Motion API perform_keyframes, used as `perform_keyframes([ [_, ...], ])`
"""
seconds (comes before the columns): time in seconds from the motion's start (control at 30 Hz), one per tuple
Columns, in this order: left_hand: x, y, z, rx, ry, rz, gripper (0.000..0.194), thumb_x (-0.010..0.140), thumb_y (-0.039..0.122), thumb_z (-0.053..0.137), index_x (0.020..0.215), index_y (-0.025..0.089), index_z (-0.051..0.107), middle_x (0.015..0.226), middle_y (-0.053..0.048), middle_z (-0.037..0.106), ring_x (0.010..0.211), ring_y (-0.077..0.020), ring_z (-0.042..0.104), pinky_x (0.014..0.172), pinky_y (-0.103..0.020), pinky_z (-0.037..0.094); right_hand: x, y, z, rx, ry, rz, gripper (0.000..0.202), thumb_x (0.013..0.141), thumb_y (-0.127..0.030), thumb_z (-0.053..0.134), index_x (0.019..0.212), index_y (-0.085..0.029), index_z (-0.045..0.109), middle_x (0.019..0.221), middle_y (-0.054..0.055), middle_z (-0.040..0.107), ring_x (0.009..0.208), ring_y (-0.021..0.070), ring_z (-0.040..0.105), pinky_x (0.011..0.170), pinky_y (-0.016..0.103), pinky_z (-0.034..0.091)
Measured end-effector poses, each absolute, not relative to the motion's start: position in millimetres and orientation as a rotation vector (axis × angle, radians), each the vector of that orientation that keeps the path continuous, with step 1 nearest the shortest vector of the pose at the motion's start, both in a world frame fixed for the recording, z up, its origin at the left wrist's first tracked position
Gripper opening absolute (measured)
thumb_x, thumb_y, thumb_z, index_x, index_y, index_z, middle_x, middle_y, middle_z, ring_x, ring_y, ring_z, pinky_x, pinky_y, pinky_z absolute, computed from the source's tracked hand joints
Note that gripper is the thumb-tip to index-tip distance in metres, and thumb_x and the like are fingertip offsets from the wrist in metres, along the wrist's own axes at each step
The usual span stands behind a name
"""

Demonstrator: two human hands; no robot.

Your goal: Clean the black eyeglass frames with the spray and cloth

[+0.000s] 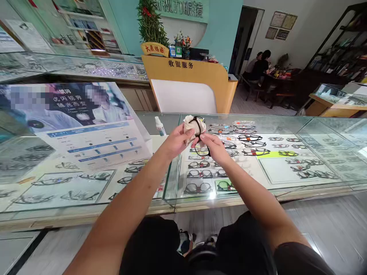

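Above the glass display counter [176,168], my two hands are close together around a pair of black-framed glasses [202,151]. My left hand [179,141] is closed on a pale cleaning cloth [190,124], which is bunched against the upper part of the glasses. My right hand [213,147] pinches the glasses' frame near its middle, and one lens hangs below the fingers. Part of the frame is hidden by the cloth and fingers. A small white spray bottle [160,126] stands on the counter just left of my left hand.
Rows of glasses [200,173] lie under the counter's glass. A large printed board [94,126] stands on the counter at left. Beyond is a wooden cashier desk [189,72] with plants. Two people [259,67] sit at a table at the back right.
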State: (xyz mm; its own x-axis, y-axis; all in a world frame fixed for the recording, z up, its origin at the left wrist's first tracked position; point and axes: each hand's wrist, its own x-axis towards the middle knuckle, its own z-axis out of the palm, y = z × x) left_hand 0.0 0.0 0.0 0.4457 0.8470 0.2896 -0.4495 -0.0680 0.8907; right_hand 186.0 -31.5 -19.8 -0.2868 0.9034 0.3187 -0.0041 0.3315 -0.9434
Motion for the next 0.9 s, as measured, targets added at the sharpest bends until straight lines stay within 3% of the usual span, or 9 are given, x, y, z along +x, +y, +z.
perform_keyframes([
  [0.17,5,-1,-9,1.232,0.533,1.18,0.067,0.068,0.061,0.11,0.098,0.02,0.066,0.078,0.002,0.074,0.044,-0.0079,0.054,0.042,-0.025,0.042,180,-33,-21,-0.81,-1.667,1.147,0.067,0.097,-0.088,0.06,0.076,-0.025,0.064,0.08,0.002,0.061,0.085,0.0208,0.052,0.086,0.036,0.048],
  [0.3,6,1,-14,1.264,0.633,1.23,0.071,0.079,0.086,0.091,0.085,0.021,0.064,0.065,0.003,0.067,0.036,-0.0091,0.049,0.037,-0.027,0.039,176,-41,-18,-0.78,-1.756,1.134,0.067,0.105,-0.084,0.056,0.085,-0.023,0.075,0.081,0.002,0.058,0.082,0.0202,0.05,0.086,0.035,0.049],
  [0.37,5,2,-14,1.284,0.629,1.227,0.073,0.083,0.09,0.084,0.081,0.02,0.065,0.062,0.002,0.066,0.035,-0.01,0.049,0.037,-0.028,0.039,177,-43,-17,-0.777,-1.75,1.133,0.067,0.106,-0.082,0.056,0.086,-0.022,0.077,0.078,0.001,0.055,0.082,0.0202,0.05,0.088,0.036,0.049],
  [0.53,-1,6,-11,1.234,0.556,1.181,0.063,0.086,0.078,0.091,0.083,0.018,0.069,0.067,-0.001,0.067,0.053,-0.0151,0.063,0.056,-0.031,0.056,186,-40,-14,-0.797,-1.707,1.113,0.065,0.105,-0.081,0.06,0.082,-0.023,0.077,0.081,0.002,0.06,0.081,0.0199,0.046,0.083,0.035,0.045],
  [0.73,-3,1,-6,1.29,0.48,1.126,0.057,0.077,0.055,0.107,0.105,0.019,0.072,0.083,0.001,0.072,0.057,-0.0109,0.061,0.055,-0.027,0.052,187,-35,-19,-0.796,-1.626,1.137,0.063,0.101,-0.084,0.064,0.081,-0.024,0.074,0.079,0.002,0.059,0.085,0.0212,0.05,0.085,0.036,0.044],
  [0.8,1,-2,-6,1.305,0.495,1.139,0.06,0.074,0.056,0.108,0.102,0.02,0.069,0.082,0.002,0.071,0.053,-0.0087,0.058,0.05,-0.025,0.049,183,-35,-22,-0.801,-1.625,1.138,0.065,0.1,-0.086,0.063,0.081,-0.024,0.072,0.079,0.002,0.06,0.086,0.0217,0.052,0.085,0.036,0.045],
  [0.9,6,-4,-8,1.293,0.587,1.218,0.067,0.072,0.069,0.105,0.095,0.02,0.064,0.076,0.004,0.07,0.045,-0.0072,0.053,0.043,-0.024,0.043,179,-39,-23,-0.809,-1.688,1.126,0.068,0.103,-0.088,0.057,0.085,-0.024,0.074,0.081,0.001,0.06,0.082,0.0203,0.05,0.082,0.035,0.046],
])
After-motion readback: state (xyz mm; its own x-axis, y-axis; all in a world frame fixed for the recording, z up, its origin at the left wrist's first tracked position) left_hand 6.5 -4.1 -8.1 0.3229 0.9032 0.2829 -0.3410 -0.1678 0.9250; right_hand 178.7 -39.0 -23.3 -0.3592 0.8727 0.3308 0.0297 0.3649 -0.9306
